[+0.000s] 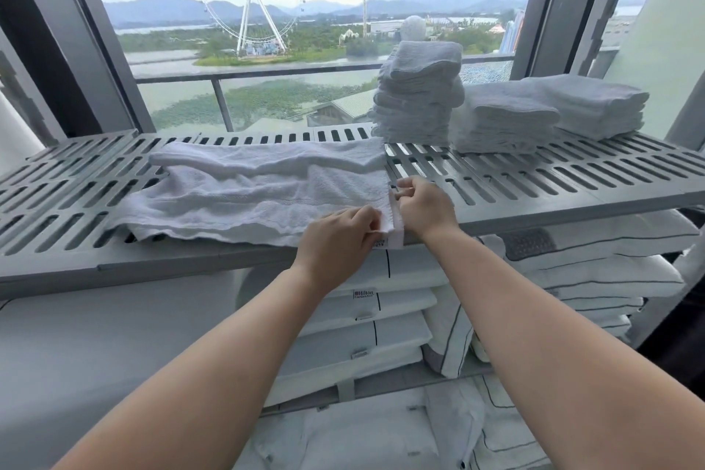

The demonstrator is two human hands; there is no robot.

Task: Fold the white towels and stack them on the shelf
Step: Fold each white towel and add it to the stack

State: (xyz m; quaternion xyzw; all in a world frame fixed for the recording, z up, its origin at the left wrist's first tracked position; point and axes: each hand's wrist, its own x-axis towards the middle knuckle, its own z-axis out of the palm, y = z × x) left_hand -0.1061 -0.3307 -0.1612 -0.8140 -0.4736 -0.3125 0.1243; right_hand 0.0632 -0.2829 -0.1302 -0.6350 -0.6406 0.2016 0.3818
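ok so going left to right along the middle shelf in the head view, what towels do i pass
spread towel → tall stack → low stack → end stack

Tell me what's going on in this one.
A person is folding a white towel spread lengthwise on the grey slatted shelf. Both hands pinch its right end near the shelf's front edge, the left hand at the near corner, the right hand just behind it. Stacks of folded towels stand further right on the same shelf; this towel is not yet stacked.
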